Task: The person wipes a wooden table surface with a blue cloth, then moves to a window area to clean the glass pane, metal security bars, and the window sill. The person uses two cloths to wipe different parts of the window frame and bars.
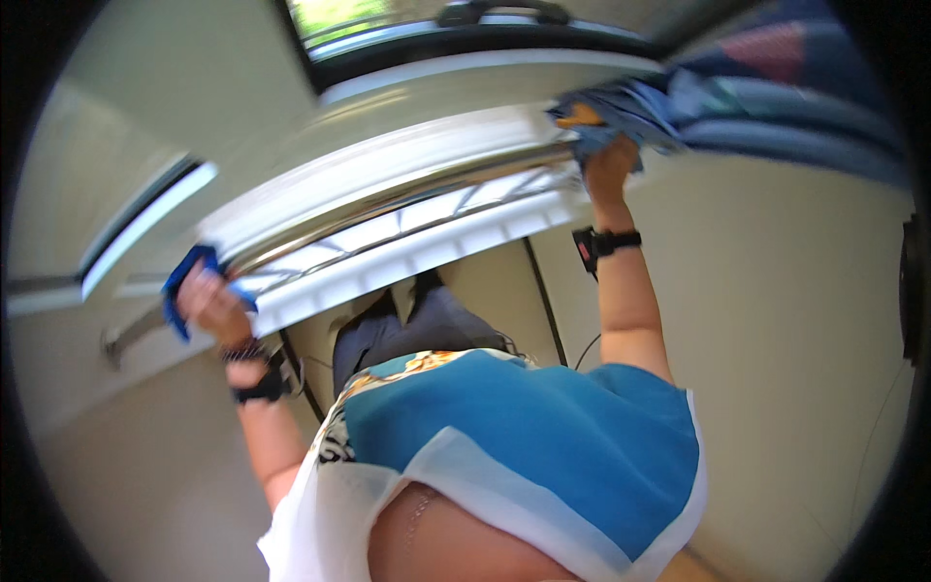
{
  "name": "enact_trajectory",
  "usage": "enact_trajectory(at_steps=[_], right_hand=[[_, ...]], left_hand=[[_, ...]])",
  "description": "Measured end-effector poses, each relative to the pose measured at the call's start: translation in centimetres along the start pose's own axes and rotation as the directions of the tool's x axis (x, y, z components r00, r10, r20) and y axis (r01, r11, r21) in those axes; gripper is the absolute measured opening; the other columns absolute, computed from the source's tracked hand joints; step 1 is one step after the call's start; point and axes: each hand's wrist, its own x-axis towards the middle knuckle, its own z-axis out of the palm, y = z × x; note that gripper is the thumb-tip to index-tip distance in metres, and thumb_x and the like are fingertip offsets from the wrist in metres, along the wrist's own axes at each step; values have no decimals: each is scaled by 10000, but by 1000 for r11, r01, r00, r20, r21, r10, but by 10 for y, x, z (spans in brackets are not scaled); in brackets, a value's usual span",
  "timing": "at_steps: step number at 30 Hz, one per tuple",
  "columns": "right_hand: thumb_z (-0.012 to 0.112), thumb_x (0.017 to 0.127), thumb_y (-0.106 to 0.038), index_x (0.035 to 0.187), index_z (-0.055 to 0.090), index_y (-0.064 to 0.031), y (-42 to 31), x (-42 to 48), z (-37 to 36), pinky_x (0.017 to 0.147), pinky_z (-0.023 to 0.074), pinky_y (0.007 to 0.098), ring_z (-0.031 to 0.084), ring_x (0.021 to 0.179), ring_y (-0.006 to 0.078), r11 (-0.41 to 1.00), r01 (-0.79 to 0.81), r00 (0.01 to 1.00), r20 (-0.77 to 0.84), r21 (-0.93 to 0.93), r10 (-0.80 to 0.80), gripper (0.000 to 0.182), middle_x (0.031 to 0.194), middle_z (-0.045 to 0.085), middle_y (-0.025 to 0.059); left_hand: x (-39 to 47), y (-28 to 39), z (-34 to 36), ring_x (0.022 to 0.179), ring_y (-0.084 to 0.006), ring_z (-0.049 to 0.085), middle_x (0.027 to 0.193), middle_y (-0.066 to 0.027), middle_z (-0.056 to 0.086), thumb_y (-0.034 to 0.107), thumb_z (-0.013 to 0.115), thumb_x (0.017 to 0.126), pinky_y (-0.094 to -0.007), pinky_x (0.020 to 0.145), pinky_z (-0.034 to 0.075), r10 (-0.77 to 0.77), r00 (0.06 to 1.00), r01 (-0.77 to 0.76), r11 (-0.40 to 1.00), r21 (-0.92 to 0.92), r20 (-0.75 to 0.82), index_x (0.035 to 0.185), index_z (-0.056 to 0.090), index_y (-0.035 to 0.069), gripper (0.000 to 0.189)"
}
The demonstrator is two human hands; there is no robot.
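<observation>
My left hand (211, 302), blurred, is closed around a bright blue cloth (174, 291) at the left end of a shiny metal rail (393, 200). At the rail's right end my right hand (612, 171) grips a bunched blue-grey fabric (618, 105) with an orange patch. That fabric meets the blue patterned curtain (785, 116) on the right; whether they are one piece I cannot tell. Between my hands, the rail runs in front of a white sill, with thin bars beneath it.
Above the rail is a dark-framed window (480, 51) with a black handle (502, 13). A bright narrow panel (145, 225) shows at the left. Pale floor (764, 313) extends to the right, with a thin cable. A dark round object (909, 291) sits at the right rim.
</observation>
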Motion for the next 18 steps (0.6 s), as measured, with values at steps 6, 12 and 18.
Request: enact_trajectory(at_steps=[6, 12, 18], right_hand=[[373, 874, -323, 1145, 508, -33, -158, -4, -49, 902, 275, 456, 445, 1060, 349, 930, 194, 974, 55, 312, -221, 419, 1137, 519, 166], [328, 892, -417, 1232, 434, -74, -158, -19, -60, 898, 255, 468, 413, 1088, 362, 967, 191, 967, 134, 171, -215, 495, 1210, 456, 169], [388, 890, -283, 1112, 523, -29, -124, -9, -48, 812, 329, 456, 475, 972, 369, 949, 179, 977, 67, 261, -203, 363, 1107, 517, 186]], left_hand=[[-25, 190, 40, 1014, -295, 447, 1111, -172, 481, 102, 488, 682, -451, 821, 317, 251, 847, -86, 934, -346, 468, 1128, 509, 80, 448], [-14, 33, 32, 791, -256, 548, 882, -88, 603, 182, 514, 733, -391, 697, 402, 45, 997, -28, 974, -223, 70, 846, 609, 115, 162], [21, -179, -14, 808, -323, 520, 832, -152, 568, 215, 371, 877, -423, 752, 393, -6, 990, 42, 965, 257, -142, 914, 576, 30, 279]])
